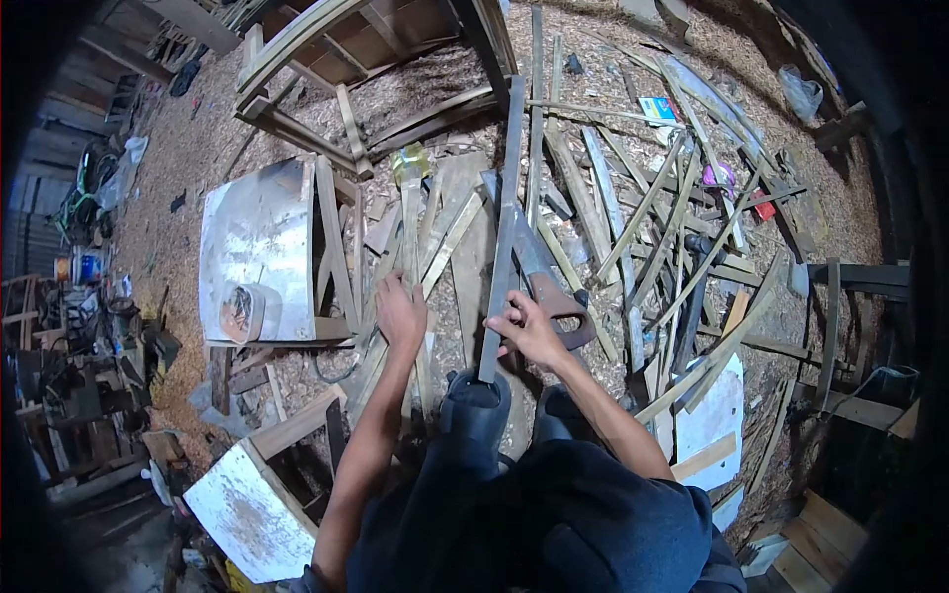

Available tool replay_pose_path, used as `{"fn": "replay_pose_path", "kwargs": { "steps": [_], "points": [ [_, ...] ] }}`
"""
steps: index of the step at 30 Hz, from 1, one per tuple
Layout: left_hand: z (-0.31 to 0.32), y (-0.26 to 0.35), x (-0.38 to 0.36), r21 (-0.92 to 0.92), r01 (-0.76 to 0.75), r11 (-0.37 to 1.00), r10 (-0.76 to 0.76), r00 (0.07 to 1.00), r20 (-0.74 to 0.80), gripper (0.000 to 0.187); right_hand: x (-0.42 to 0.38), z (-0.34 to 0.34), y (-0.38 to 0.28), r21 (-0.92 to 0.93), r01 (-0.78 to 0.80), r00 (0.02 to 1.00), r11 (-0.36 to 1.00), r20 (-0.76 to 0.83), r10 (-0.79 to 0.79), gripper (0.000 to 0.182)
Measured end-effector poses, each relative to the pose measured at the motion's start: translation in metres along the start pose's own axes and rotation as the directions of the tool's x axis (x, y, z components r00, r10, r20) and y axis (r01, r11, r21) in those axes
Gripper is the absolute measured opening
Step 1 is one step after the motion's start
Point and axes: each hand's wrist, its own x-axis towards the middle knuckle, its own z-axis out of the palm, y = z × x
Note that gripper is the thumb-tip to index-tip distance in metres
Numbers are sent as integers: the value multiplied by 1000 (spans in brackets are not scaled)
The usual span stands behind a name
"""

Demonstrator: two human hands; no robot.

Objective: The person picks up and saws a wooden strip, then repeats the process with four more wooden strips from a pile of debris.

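My right hand (532, 336) grips a long, straight wooden strip (506, 217) near its lower end, thumb and fingers at its edges. The strip stretches away from me, its near end by my boot (474, 405). A handsaw with a brown handle (559, 304) lies just beyond my right hand, its blade partly behind the strip. My left hand (400, 314) reaches down over thin wooden slats (413, 232) on the ground, fingers a little apart and fingertips right at the slats. The undersides of its fingers are hidden.
A wooden frame (366, 128) stands ahead. To the left is a white-topped box (259, 247) bearing a plastic tub (249, 311); another white panel (252, 514) sits nearer. Loose strips (652, 217) and a purple object (719, 178) litter the shavings-covered ground at right.
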Motion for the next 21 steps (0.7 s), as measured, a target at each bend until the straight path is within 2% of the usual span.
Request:
{"fn": "replay_pose_path", "kwargs": {
  "steps": [3, 5, 8, 9, 10, 11, 12, 13, 14, 16, 18, 20, 21],
  "points": [
    [10, -18, 12, -46, -11, 999, 10, 1000, -21, 42, 2, -2, 0, 13, 13, 1000, 1000, -29, -13, 33],
    [8, -16, 19, -57, -5, 998, 9, 997, 71, 40, 0, -2, -3, 15, 27, 998, 1000, -50, -26, 34],
    [-1, 7, 34, -174, -86, 981, 90, 996, 18, 36, -2, -5, -7, 72, 28, 988, 997, -153, -16, 40],
    [-24, 41, 34, -214, 36, 976, -8, 992, 127, 30, -2, -8, -8, 30, 55, 982, 998, -184, -48, 44],
    [-27, 51, 42, -222, 27, 975, 2, 991, 132, 30, -1, -12, -10, -11, 81, 973, 997, -215, -82, 49],
    [-26, 59, 51, -311, -63, 948, 118, 980, 160, 30, -4, -17, -18, -57, 97, 981, 994, -165, -105, 51],
    [-27, 70, 61, -401, -147, 904, 234, 956, 177, 31, -5, -21, -17, -58, 102, 977, 993, -180, -110, 51],
    [-37, 90, 69, -386, -106, 916, 240, 917, 318, 31, -4, -24, -13, -122, 194, 947, 973, -236, -218, 49],
    [-33, 103, 75, -395, -116, 911, 255, 912, 322, 31, -4, -28, -10, -192, 280, 902, 941, -284, -326, 47],
    [-27, 131, 81, -664, 61, 745, 310, 850, 426, 34, -10, -35, -11, -163, 251, 895, 954, -336, -293, 41],
    [-19, 155, 84, -686, 98, 721, 339, 814, 472, 36, -18, -39, -11, -106, 243, 894, 964, -362, -266, 38],
    [-4, 176, 83, -792, 234, 563, 344, 805, 482, 40, -40, -29, -31, 184, 206, 937, 961, -319, -140, 35],
    [3, 188, 79, -856, 167, 489, 367, 851, 376, 46, -39, -25, -29, 25, 317, 883, 948, -373, -285, 35]
  ]
}}
